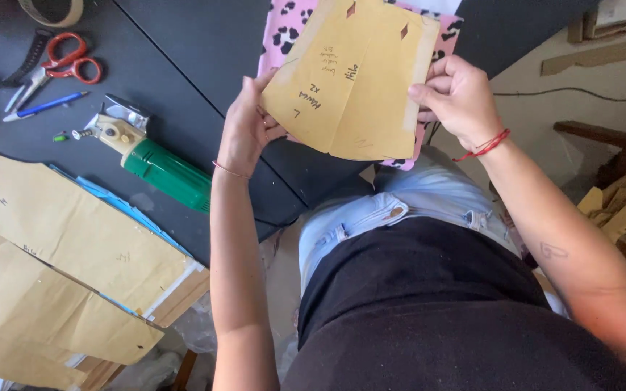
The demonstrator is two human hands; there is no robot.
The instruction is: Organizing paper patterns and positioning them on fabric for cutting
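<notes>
The left hand (246,123) pinches the brown paper pattern piece (353,80) at its nine o'clock edge, fingers closed on it. The right hand (458,98) clamps the three o'clock edge, thumb on top. The piece's long axis runs toward twelve o'clock, over pink spotted fabric (284,25). At nine o'clock a green electric cutter (157,163) lies on the black table (197,43).
</notes>
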